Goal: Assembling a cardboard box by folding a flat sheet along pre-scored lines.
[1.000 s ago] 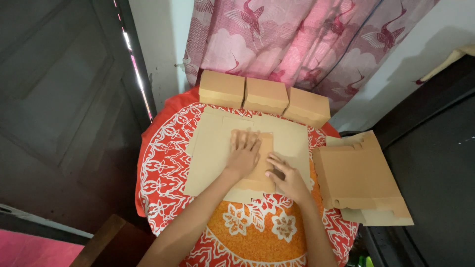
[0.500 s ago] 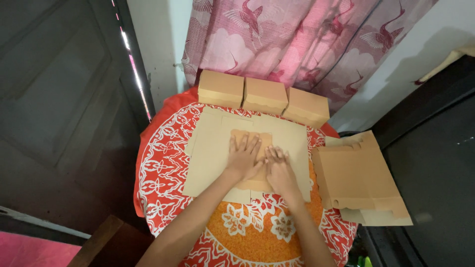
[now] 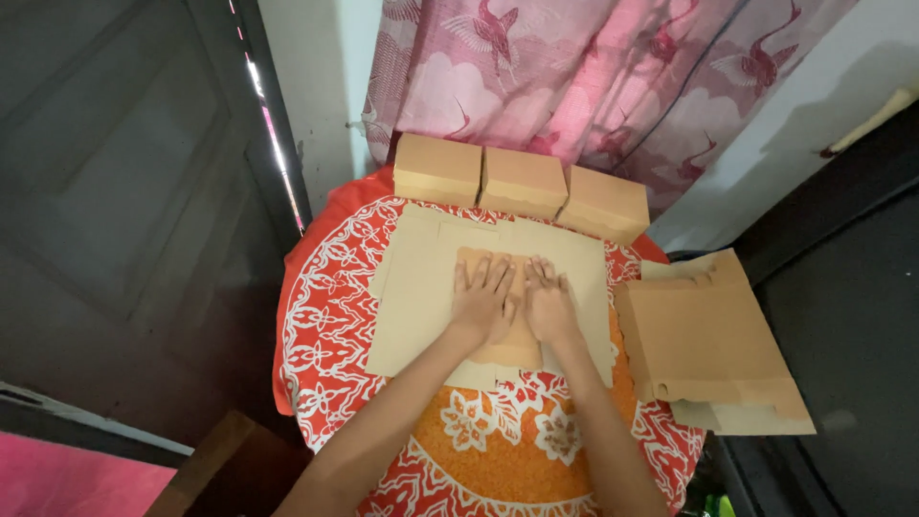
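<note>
Hands: left hand and right hand spread flat, side by side, pressing folded panel onto flat cardboard blank. Three finished boxes at table rear; unfolded stack remains.

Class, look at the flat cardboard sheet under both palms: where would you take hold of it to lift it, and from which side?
Probably by the flat cardboard sheet's bare left edge, coming from the left with the left hand: it lies flat, so only edges offer a pinch, and that edge is clear of the right-side stack.

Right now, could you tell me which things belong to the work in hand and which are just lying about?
In hand: left hand and right hand, both flat on the cardboard sheet.
Lying about: three folded boxes, stack of flat cardboard, patterned tablecloth, curtain.
</note>
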